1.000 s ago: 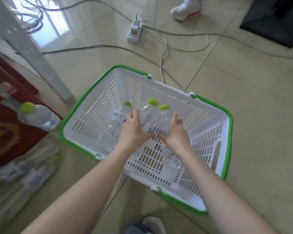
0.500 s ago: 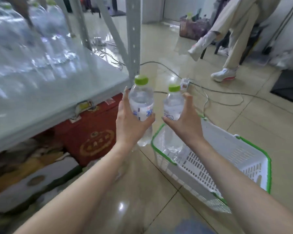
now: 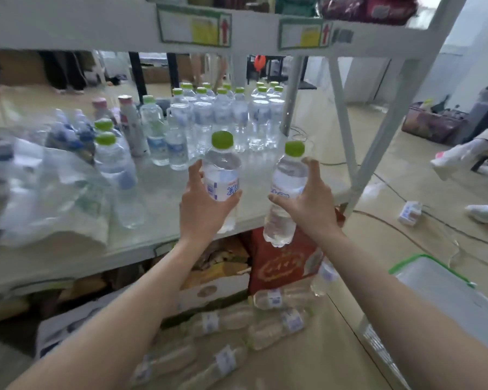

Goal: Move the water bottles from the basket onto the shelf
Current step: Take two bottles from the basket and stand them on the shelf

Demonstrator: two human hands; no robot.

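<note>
Since half a second ago both bottles have risen from beside the basket to shelf height, and the basket has dropped to the lower right of the frame.

Item: left bottle, clear, green cap, upright, centre frame, over the front part of the shelf. Left hand grips it at the label, fingers curled round it.

Item: right bottle, same kind, tilted slightly, its base in front of the shelf edge. Right hand holds it, fingers wrapped round the middle.

Item: standing bottles, green caps, grouped at the back of the shelf, upper centre.

Item: basket, white with green rim, on the floor.

Item: loose bottles, lying on the floor, lower centre, beneath the shelf.
</note>
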